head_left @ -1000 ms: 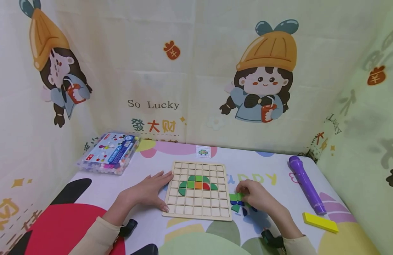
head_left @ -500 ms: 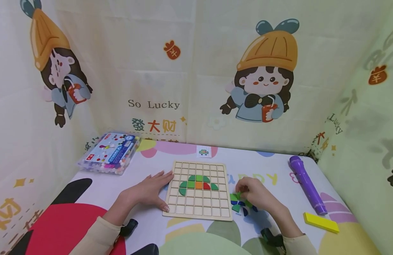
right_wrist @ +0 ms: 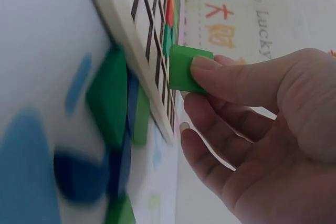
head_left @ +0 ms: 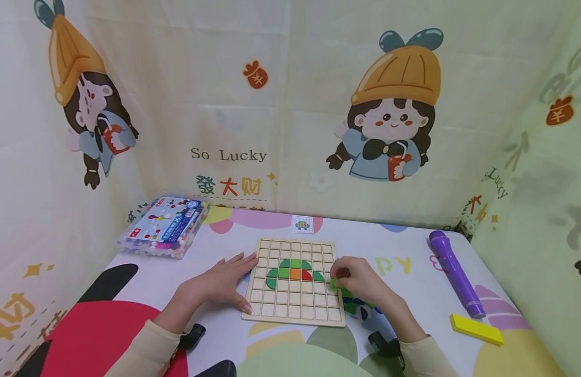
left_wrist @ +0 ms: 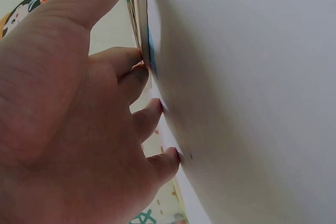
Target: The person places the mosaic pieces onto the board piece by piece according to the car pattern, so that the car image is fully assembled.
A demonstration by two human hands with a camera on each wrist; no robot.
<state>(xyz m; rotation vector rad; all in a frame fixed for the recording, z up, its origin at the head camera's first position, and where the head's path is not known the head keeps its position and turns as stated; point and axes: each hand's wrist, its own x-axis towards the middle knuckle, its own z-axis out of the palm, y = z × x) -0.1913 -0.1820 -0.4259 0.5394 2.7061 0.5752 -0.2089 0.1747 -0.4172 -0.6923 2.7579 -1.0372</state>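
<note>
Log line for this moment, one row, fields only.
left hand: flat, steadying grid board | right hand: pinching green tile over board's right edge | loose tiles: right of board

"So Lucky" is showing in dark letters on the cloth backdrop at the far side, with the coloured characters "發大财" just below it. On the tablecloth, right of the board, the letters "PY" are showing.
</note>
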